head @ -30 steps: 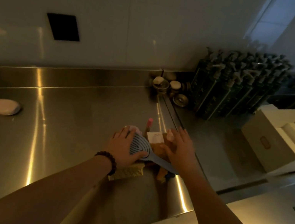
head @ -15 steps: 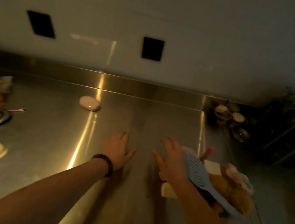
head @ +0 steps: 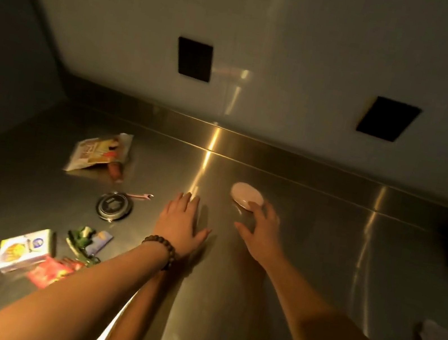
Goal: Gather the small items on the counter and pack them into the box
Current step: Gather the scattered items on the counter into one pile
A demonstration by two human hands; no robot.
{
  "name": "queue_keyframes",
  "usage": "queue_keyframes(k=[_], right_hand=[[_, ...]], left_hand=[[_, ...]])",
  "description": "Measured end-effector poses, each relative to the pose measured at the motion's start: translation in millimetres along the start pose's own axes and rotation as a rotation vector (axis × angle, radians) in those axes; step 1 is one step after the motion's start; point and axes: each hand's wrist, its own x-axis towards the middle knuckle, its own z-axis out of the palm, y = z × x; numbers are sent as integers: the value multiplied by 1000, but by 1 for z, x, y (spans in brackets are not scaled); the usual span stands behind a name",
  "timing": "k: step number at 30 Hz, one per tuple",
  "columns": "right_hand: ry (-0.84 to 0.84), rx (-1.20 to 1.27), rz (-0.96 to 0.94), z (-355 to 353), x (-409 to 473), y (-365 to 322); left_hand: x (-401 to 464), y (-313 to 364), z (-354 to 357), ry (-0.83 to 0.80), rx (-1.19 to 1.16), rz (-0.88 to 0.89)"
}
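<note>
Head: 2 hands [head: 181, 223] [head: 261, 232] over counter [head: 318, 274], 1 pink oval [head: 245, 195], 2 wall sockets [head: 194, 59] [head: 388, 119].

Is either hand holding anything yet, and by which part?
Nothing held. Right hand fingertips reach the pale oval case's near edge, not gripping; left hand lies open.

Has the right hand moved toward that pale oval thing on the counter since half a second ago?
Yes. The right hand has reached forward along the counter; its fingertips now meet the pale oval thing near the backsplash.

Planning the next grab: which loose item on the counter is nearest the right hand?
The pale oval item: the right hand reaches its near edge, while the other items lie left of the left hand.
</note>
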Motion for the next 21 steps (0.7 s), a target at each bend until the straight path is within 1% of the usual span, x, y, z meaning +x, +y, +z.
queue_keyframes(k=[4,7,9,13,17,19,21], right_hand=[[20,-84,87,25,60,-23],[-40,-215,132,35,84,-30],[-47,-318,127,40,90,-33],[-21,-365,8,53,92,-48],[-44,-270,-130,75,84,-80],[-60,-257,-181,87,77,-96],[-68,-242,-202,96,69,-109]], left_hand=[[27,-62,-21,41,32,-23],[38,-99,-33,90,76,-62],[42,-120,-39,96,81,-108],[43,-155,-42,23,44,-218],[23,-169,-32,-81,60,-317],[14,-170,-29,-73,48,-337],[8,-170,-30,-16,19,-325]])
